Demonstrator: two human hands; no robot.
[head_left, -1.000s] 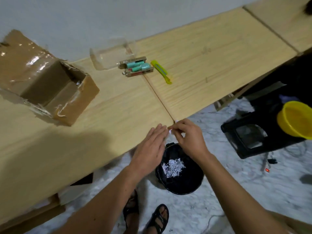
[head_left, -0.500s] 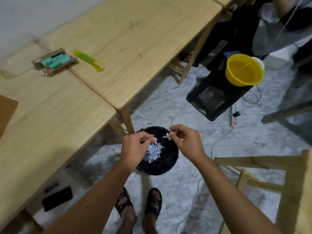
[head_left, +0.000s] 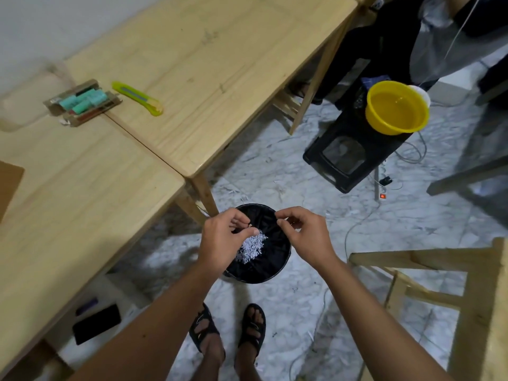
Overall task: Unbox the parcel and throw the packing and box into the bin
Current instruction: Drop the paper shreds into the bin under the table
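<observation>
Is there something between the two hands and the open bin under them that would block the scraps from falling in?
Nothing visible does. The left hand and right hand are directly above the open black bin, which has no lid and holds only white paper shreds.

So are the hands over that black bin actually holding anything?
It cannot be told for sure. Both the left hand and right hand have fingertips pinched over the bin, but nothing is clearly visible in them.
</observation>
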